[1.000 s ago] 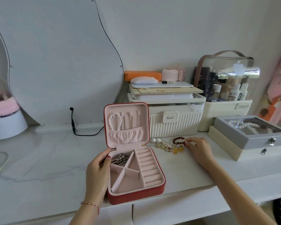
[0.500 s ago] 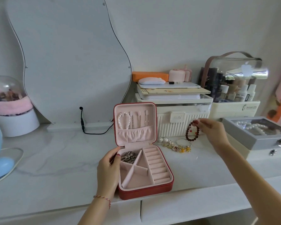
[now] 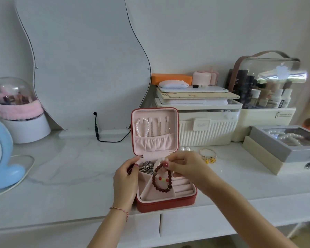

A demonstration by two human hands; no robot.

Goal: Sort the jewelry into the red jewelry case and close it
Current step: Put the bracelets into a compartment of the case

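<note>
While pinched by right hand (image 3: 186,167), beaded bracelet (image 3: 161,179) over open red case (image 3: 166,203).

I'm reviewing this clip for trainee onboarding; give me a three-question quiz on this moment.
1. True or false: the red jewelry case is closed.
2. What does the right hand pinch? A) pearl earrings B) dark beaded bracelet C) gold bangle
3. Which hand grips the case's left edge?

Key:
1. False; its lid stands open.
2. B; the dark beaded bracelet hangs over the case's compartments.
3. The left hand.
</note>
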